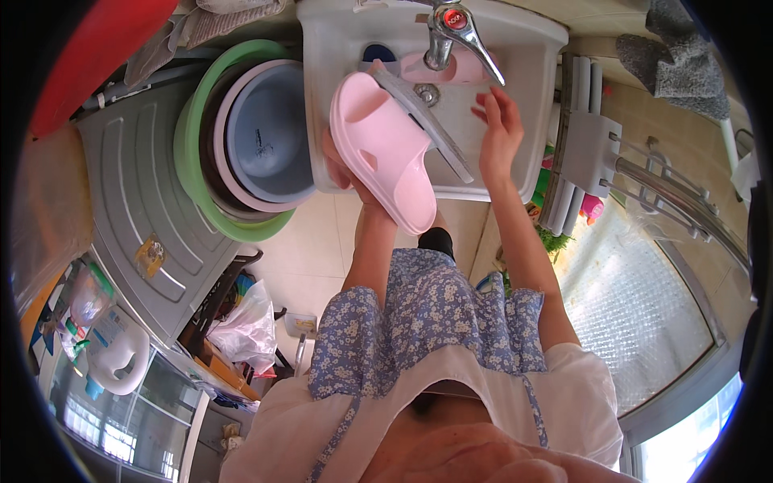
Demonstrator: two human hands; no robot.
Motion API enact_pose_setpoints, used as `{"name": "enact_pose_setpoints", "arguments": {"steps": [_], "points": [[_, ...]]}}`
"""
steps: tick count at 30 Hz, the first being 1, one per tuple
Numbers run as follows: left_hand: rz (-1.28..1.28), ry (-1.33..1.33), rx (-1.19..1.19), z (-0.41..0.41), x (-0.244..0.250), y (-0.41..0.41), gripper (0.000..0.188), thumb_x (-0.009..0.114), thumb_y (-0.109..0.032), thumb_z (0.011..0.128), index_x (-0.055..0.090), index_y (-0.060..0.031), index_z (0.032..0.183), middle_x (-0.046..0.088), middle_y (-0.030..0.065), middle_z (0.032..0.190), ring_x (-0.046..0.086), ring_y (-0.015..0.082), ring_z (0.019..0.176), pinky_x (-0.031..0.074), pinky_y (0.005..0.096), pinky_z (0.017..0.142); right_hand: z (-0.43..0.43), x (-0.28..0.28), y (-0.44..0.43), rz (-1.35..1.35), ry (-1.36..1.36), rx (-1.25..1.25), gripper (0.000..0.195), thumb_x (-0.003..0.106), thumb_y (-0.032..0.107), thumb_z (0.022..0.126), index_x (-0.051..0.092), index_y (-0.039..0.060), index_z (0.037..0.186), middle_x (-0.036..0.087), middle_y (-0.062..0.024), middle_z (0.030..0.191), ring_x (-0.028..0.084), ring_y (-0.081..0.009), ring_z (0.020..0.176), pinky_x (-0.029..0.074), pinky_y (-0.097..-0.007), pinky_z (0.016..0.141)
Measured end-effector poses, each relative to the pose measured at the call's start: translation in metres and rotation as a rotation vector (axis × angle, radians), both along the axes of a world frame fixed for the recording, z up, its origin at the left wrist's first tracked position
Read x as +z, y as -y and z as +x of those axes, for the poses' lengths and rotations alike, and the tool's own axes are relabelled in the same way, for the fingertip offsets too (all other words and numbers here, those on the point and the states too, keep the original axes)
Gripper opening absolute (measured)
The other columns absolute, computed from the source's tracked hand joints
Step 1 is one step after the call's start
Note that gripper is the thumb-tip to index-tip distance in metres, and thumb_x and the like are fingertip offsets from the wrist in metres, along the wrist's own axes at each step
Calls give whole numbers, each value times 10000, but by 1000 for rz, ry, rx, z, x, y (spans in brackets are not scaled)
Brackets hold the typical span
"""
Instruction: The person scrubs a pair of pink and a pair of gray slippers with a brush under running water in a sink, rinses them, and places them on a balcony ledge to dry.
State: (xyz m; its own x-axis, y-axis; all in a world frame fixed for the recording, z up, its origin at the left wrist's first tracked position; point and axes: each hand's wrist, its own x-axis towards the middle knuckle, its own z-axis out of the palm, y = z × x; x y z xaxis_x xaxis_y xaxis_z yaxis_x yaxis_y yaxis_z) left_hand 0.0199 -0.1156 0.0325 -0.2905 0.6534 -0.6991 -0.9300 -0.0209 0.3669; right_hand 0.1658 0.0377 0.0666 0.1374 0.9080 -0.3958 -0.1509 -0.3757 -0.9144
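My left hand (pixel 367 188) holds a pink slipper (pixel 383 130) over the near left part of the white sink (pixel 513 151). The slipper is tilted, and hides much of that hand. Against its right side leans a long grey slab (pixel 438 130), perhaps the sole of another slipper; what holds it is hidden. My right hand (pixel 502 124) is empty below the lever of the chrome faucet (pixel 444 48), its fingers bent and apart. Another pink slipper (pixel 465 67) lies in the basin behind the faucet spout. Beside it a dark blue and grey item (pixel 379 55) is partly hidden.
Nested basins, a green one (pixel 187 163) outermost and a blue-grey one (pixel 272 139) innermost, stand left of the sink on a grey ridged lid (pixel 145 199). A folding rack (pixel 580 145) and a metal bar (pixel 676 187) flank the right side. Grey cloth (pixel 688 72) hangs there.
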Motion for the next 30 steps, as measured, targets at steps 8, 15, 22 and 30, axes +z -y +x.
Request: {"name": "enact_pose_setpoints", "arguments": {"steps": [8, 15, 22, 30], "points": [[-50, 81, -55, 14, -4, 8, 596, 546, -494, 863, 396, -140, 1319, 477, 42, 1207, 507, 221, 1087, 472, 390, 889, 27, -258, -110, 20, 1282, 231, 488, 681, 304, 764, 564, 13, 1137, 621, -166, 1004, 613, -369, 878, 492, -414, 771], [-73, 49, -9, -4, -7, 13, 591, 548, -491, 863, 399, -140, 1314, 478, 42, 1203, 508, 220, 1084, 473, 389, 887, -22, -108, -62, 353, 546, 443, 287, 693, 85, 729, 613, 50, 1003, 620, -108, 1055, 589, -322, 966, 477, -393, 803], [-70, 54, -39, -11, 4, 15, 586, 550, -488, 862, 403, -140, 1309, 480, 41, 1198, 509, 219, 1081, 474, 388, 884, -43, -46, -71, 1038, 915, 1043, 355, 629, 27, 690, 629, 97, 1039, 628, -96, 1057, 606, -317, 958, 490, -407, 850], [-91, 60, -51, -16, 13, 33, 580, 553, -485, 861, 407, -139, 1304, 482, 41, 1193, 510, 218, 1077, 475, 386, 882, -3, -41, -62, 837, 858, 773, 255, 649, 65, 783, 600, 82, 1033, 634, -123, 911, 606, -329, 874, 485, -415, 779]]}}
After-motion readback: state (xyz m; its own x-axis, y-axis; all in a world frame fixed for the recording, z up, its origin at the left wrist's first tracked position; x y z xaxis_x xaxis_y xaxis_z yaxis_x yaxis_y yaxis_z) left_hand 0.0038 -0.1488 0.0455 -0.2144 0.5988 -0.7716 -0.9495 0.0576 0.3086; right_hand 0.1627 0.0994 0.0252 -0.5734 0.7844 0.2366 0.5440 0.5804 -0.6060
